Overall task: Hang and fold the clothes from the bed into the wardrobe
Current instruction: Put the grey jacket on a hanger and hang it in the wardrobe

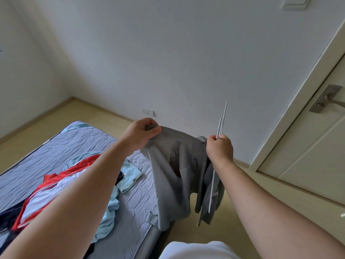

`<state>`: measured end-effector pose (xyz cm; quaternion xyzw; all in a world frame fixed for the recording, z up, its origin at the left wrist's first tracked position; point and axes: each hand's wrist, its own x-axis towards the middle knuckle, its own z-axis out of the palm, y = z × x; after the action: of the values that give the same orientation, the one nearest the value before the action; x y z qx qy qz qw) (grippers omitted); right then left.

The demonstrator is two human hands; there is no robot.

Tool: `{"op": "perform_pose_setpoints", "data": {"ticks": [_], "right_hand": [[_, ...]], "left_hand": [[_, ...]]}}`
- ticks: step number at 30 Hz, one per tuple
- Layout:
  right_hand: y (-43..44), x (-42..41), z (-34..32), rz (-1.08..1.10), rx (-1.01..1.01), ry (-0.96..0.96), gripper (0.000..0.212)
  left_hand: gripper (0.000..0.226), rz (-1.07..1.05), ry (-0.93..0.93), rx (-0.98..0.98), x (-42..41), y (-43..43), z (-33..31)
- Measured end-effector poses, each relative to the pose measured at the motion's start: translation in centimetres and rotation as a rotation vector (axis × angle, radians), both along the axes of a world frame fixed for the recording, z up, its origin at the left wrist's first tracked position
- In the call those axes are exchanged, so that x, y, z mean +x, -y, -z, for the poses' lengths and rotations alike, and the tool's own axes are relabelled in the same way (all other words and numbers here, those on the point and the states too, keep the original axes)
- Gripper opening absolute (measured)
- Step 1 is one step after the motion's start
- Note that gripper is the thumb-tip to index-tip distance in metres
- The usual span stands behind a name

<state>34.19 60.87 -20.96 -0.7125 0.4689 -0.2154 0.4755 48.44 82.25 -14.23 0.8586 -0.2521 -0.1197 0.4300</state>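
Observation:
I hold up a grey garment (175, 169) by its top edge above the foot of the bed (61, 146). My left hand (140, 135) pinches one end of that edge. My right hand (219, 148) grips the other end together with a thin white hanger (222, 124), whose rods stick up above the fist and run down behind the cloth. On the quilted grey mattress lie a light blue garment (128, 174), a red and white garment (56, 191) and something dark (7, 217) at the left edge.
A white wall with a double socket (147, 111) faces me. At the right stands a pale door (308, 146) with a metal lever handle (324, 98). Light wooden floor (233, 227) runs around the bed.

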Motion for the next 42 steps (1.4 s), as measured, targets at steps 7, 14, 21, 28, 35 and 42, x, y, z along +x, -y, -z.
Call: {"op": "perform_pose_setpoints", "data": {"ticks": [7, 14, 21, 28, 35, 42], "right_hand": [[-0.2, 0.0, 0.1, -0.014, 0.034, -0.034, 0.023], [-0.6, -0.3, 0.2, -0.018, 0.080, -0.035, 0.021], [-1.3, 0.2, 0.1, -0.081, 0.109, -0.039, 0.025], [-1.0, 0.0, 0.5, -0.091, 0.100, -0.051, 0.025], [-1.7, -0.6, 0.7, -0.150, 0.127, -0.050, 0.024], [-2.2, -1.3, -0.8, -0.266, 0.120, -0.018, 0.070]], "left_hand": [[0.012, 0.050, 0.047, 0.153, -0.1, 0.4, 0.6], [0.016, 0.057, 0.076, 0.294, 0.6, -0.5, 0.1], [0.015, 0.038, 0.297, 0.517, 0.2, 0.0, -0.2], [0.019, 0.091, 0.118, 0.416, -0.4, 0.6, 0.3], [0.029, 0.106, -0.310, 0.223, -1.6, 0.6, 0.1], [0.019, -0.252, -0.491, -0.122, -0.7, 0.2, 0.3]]}}
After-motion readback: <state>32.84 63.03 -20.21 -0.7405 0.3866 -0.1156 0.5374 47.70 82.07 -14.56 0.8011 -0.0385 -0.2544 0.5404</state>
